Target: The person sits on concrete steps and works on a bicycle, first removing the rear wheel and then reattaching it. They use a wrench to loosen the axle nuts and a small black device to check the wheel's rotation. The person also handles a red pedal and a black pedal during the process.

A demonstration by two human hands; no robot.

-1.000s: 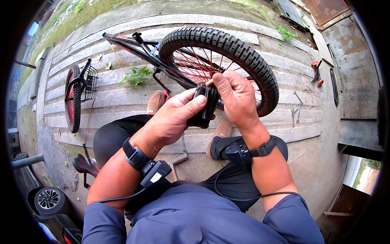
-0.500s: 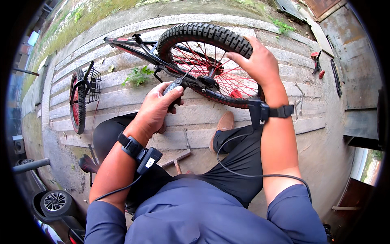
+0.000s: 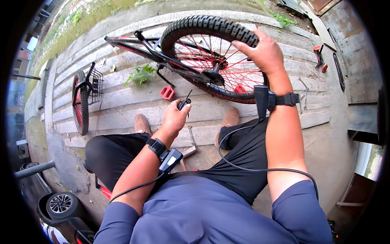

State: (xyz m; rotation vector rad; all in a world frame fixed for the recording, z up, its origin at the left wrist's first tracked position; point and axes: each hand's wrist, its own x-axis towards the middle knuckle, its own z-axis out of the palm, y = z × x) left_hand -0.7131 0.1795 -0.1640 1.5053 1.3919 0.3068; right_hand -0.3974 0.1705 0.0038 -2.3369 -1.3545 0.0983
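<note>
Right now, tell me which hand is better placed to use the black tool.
Left, likely: the left hand holds the black tool, while the right hand is apart from it, on the tyre.

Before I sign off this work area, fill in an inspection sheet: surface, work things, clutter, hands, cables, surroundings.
Surface: pale stone slabs in rows.
Work things: bike frame with a knobby-tyred wheel fitted; small black tool, thin bit out.
Clutter: separate wheel and wire basket at left; slim tools, type unclear, at right.
Hands: left hand holds the small black tool; right hand grips the tyre.
Cables: left cable along the left forearm; right cable across the right leg.
Surroundings: leafy plant beyond the left hand; car lower left; metal sheeting at right.
</note>
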